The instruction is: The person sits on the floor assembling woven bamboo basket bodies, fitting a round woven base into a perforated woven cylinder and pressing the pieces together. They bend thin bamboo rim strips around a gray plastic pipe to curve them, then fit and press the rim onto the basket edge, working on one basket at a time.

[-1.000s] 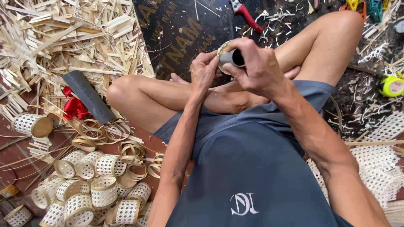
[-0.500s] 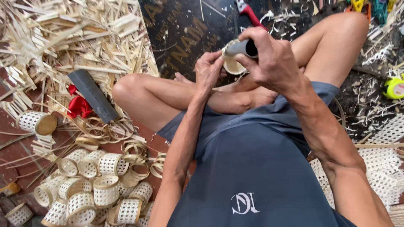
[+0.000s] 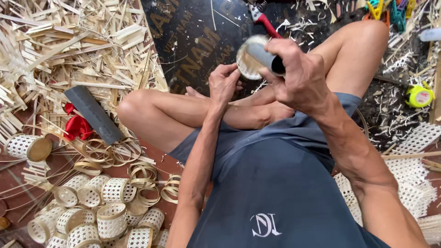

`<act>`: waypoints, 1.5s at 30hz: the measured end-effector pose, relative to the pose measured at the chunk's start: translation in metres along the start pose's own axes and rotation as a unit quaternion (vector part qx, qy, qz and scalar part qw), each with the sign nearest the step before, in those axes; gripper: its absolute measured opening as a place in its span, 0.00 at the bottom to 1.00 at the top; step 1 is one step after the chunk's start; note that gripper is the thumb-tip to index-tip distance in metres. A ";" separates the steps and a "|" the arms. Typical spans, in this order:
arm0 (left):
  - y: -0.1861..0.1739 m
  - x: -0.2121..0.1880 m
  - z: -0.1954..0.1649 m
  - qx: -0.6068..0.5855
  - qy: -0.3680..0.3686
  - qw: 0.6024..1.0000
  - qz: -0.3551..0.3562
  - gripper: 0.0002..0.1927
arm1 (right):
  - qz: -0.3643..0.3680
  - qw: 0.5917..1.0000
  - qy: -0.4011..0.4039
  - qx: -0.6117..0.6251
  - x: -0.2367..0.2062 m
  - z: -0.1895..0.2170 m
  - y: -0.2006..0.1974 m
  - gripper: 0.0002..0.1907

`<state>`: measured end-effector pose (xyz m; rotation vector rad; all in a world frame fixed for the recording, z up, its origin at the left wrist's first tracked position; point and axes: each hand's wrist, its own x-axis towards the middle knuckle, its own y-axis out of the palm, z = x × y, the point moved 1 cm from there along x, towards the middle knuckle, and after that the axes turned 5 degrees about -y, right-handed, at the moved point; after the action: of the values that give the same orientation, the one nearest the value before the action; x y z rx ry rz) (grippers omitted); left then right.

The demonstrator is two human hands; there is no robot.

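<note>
Our right grip [image 3: 298, 73] is curled tight around a dark tube [image 3: 264, 57], which is pressed into a small woven ring [image 3: 248, 62] held up above our crossed legs. Our left grip [image 3: 225, 82] pinches the ring's near rim with its fingertips. We sit on a floor [image 3: 59, 160] littered with bamboo strips [image 3: 82, 50]. Finished woven rings [image 3: 110, 216] pile by our left knee. A dark board [image 3: 197, 36] lies ahead, with red cutters [image 3: 262, 18] on it and a yellow tape measure [image 3: 419, 95] to the right.

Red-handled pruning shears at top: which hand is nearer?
Right. The right hand, gripping a grey tube, sits just below the red-handled shears; the left hand is lower and further left.
</note>
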<state>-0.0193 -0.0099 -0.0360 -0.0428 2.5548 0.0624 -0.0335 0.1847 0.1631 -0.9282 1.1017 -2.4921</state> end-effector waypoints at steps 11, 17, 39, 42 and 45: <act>-0.003 0.022 -0.011 -0.069 0.054 0.994 -0.057 0.12 | -0.213 0.967 0.059 0.128 -0.028 -0.002 -0.070 0.24; 0.015 0.049 -0.064 0.191 0.235 0.945 -0.122 0.15 | -0.234 0.945 0.163 0.162 -0.050 -0.017 -0.095 0.29; 0.017 0.042 -0.059 0.278 0.320 0.892 -0.156 0.10 | -0.063 0.998 0.012 0.015 -0.006 -0.034 -0.039 0.25; 0.024 0.043 -0.062 0.310 0.310 0.885 -0.157 0.08 | -0.069 0.996 -0.008 0.060 0.005 -0.038 -0.010 0.25; 0.029 0.039 -0.067 0.343 0.312 0.871 -0.162 0.08 | -0.080 0.995 -0.039 -0.041 0.012 -0.033 0.003 0.27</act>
<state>-0.0904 0.0145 -0.0009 -0.2494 2.9928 -1.1569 -0.0641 0.1959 0.1491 -1.1685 1.1558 -2.5268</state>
